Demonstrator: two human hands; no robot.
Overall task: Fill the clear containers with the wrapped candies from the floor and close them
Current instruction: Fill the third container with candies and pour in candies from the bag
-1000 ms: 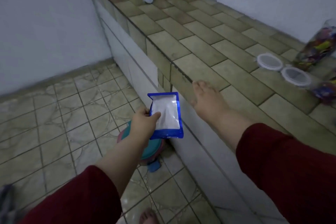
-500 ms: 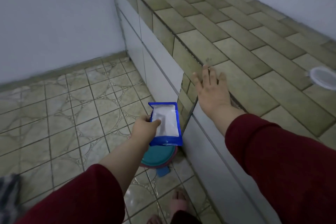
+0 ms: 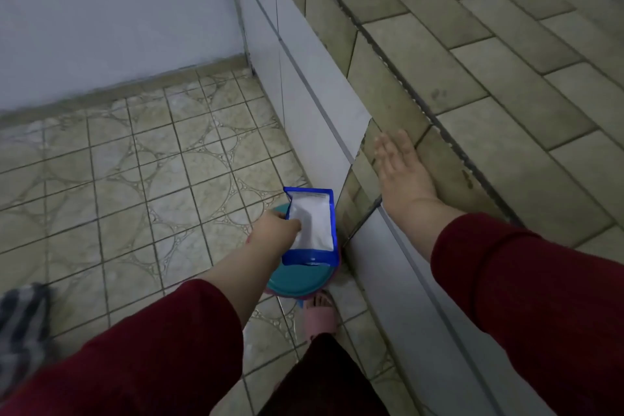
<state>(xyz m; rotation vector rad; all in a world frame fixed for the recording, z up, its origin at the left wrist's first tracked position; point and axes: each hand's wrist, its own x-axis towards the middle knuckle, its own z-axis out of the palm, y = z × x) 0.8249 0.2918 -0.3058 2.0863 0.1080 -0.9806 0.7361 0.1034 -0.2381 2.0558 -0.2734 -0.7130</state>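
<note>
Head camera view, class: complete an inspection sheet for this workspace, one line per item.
Surface: tiled counter, bare where visible; patterned tiled floor.
Job's things: blue and white pouch, top open; no candies or clear containers seen.
Clutter: teal lidded tub on floor; striped cloth.
Hands: left hand grips the pouch; right hand flat, empty, at counter edge.
Cables: nothing seen.
Surroundings: plain wall; sandalled foot.

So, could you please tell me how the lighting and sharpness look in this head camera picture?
Head view: dim, flat, bluish light with no hard shadows or glare; wide-angle bending of the tiled counter edge; the right hand is motion-smeared, the left hand gripping the blue-edged white pouch sharper; striped cloth blurred at the left edge.
</note>
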